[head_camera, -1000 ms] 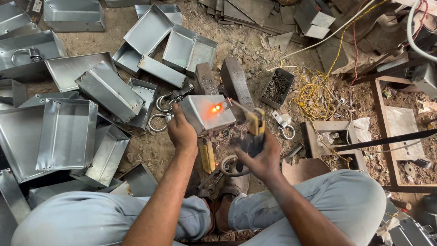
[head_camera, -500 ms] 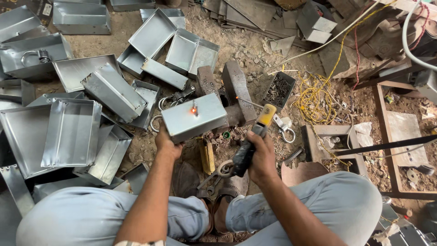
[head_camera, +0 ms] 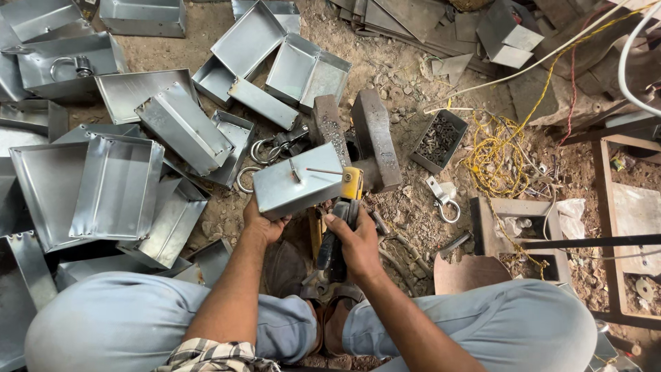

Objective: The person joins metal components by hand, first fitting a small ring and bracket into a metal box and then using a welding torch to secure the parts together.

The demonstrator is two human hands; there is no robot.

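A heap of open metal trays (head_camera: 117,182) lies on the dirt at the far left; next, the left hand (head_camera: 260,224) is clamped on the lower left corner of a closed metal box (head_camera: 297,180), holding it just above the hand, with its right end over a dark iron block (head_camera: 375,138); the right hand (head_camera: 354,241) is wrapped tight round the black handle of a yellow-headed tool (head_camera: 341,220), whose head touches the box's right edge; farther right sit a small tray of bolts (head_camera: 438,141) and a tangle of yellow cord (head_camera: 496,155).
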